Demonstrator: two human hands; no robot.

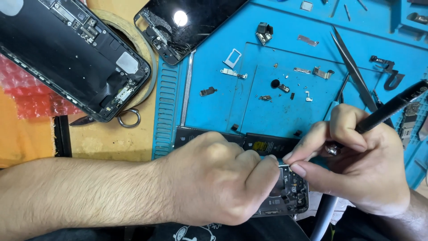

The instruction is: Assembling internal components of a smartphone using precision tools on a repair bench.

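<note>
My left hand (223, 178) lies curled over an opened black phone (285, 196) at the bottom middle, its fingertips pressing on the phone's top edge. My right hand (356, 165) holds a black pen-like tool (392, 107) that slants up to the right, while its thumb and forefinger pinch a small metal part (285, 165) at the phone's edge. The phone's black battery (263, 143) shows just beyond my left knuckles. Most of the phone is hidden under my hands.
A blue repair mat (214, 102) carries several loose screws, brackets and a SIM tray (232, 58). Metal tweezers (352, 67) lie at the right. A cracked phone screen (187, 22) and a second opened phone body (67, 53) lie at the back left, over a tape roll (145, 47).
</note>
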